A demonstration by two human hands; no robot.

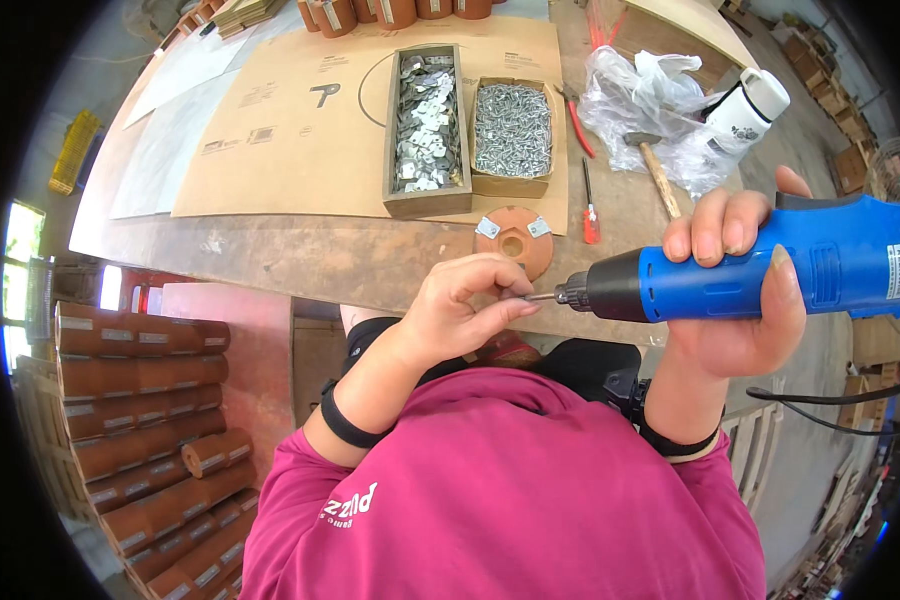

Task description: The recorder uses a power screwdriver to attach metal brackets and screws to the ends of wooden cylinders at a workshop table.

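Observation:
My right hand (735, 250) is wrapped round a blue electric screwdriver (810, 262) with a black nose, held level with its bit pointing left. At the bit's tip, the thumb and fingers of my left hand (475, 300) are pinched together; whatever small piece may be between them is too small to make out. Just beyond the fingertips, a round terracotta-coloured piece (513, 243) with a centre hole lies at the table's near edge. Two small metal brackets (538, 227) sit on its top. My left hand partly covers its near side.
Behind stand a wooden box of metal brackets (427, 130) and a carton of screws (513, 128). Right of them lie red-handled pliers (578, 125), a screwdriver (590, 205), a hammer (658, 175), plastic bags (645, 95) and a white bottle (748, 112). Terracotta-coloured cylinders (150, 425) are stacked at lower left.

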